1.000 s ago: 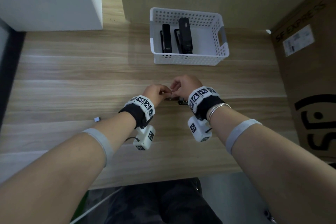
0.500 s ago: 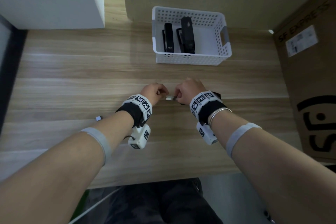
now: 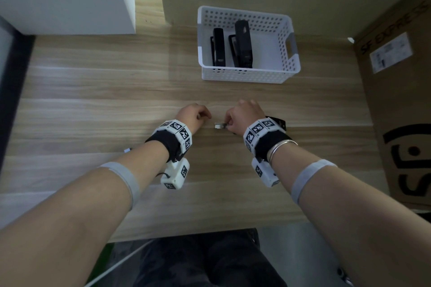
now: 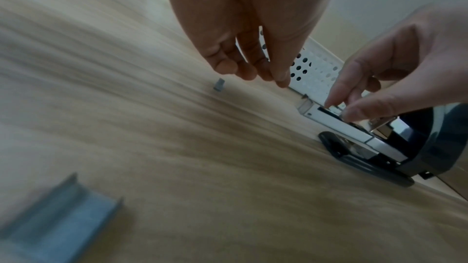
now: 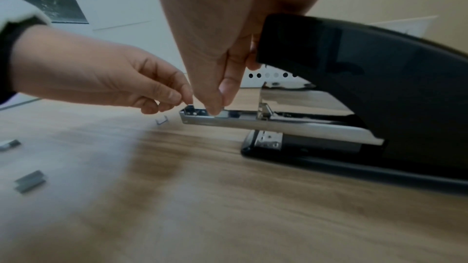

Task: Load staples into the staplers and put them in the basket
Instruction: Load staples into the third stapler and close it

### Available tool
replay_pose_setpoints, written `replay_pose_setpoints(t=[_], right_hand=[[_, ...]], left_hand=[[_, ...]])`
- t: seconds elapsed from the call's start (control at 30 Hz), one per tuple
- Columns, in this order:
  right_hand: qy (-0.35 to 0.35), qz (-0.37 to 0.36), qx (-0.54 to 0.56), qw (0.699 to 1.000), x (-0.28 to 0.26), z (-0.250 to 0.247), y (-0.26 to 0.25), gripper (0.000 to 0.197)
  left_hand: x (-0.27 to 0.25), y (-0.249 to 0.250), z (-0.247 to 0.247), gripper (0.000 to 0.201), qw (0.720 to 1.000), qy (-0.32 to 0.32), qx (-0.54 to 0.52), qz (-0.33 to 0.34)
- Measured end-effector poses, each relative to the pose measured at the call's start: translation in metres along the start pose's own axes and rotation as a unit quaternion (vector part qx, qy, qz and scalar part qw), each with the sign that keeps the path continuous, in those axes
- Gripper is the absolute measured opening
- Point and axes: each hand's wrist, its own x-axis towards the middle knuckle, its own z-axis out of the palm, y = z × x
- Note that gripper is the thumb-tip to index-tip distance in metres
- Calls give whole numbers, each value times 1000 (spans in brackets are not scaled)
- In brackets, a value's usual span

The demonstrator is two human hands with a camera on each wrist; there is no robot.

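Two staplers [image 3: 242, 44] already lie in the basket [image 3: 247, 75] at twelve o'clock. My right hand [image 3: 242, 116] pinches staples into the third stapler's tray [image 5: 228, 118]; my left hand [image 3: 192, 115] hovers loosely curled, empty.

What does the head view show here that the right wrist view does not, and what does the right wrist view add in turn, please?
Only the head view shows the two black staplers lying inside the white basket, and the cardboard box.

Only the right wrist view shows the open stapler's raised black top, its base, and loose staple strips on the table.

Both show the left hand, the right hand and the metal staple tray at the right fingertips.
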Motion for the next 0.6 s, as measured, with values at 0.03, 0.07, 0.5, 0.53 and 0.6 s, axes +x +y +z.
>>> replay_pose_setpoints(t=[0.03, 0.07, 0.5, 0.53, 0.6], right_hand=[[0, 0, -1, 1000, 0, 0, 0, 18], [1, 0, 0, 1000, 0, 0, 0, 18], [-25, 17, 11, 999, 1, -8, -2, 20], [-31, 24, 17, 999, 2, -9, -2, 21], [-43, 40, 27, 998, 5, -11, -1, 21]], left_hand=[[0, -2, -1, 19, 1000, 4, 2, 0], [1, -4, -2, 19, 1000, 9, 3, 0], [7, -34, -14, 39, 995, 72, 62, -37], [7, -36, -15, 41, 995, 63, 71, -35], [6, -39, -16, 39, 995, 43, 85, -26]])
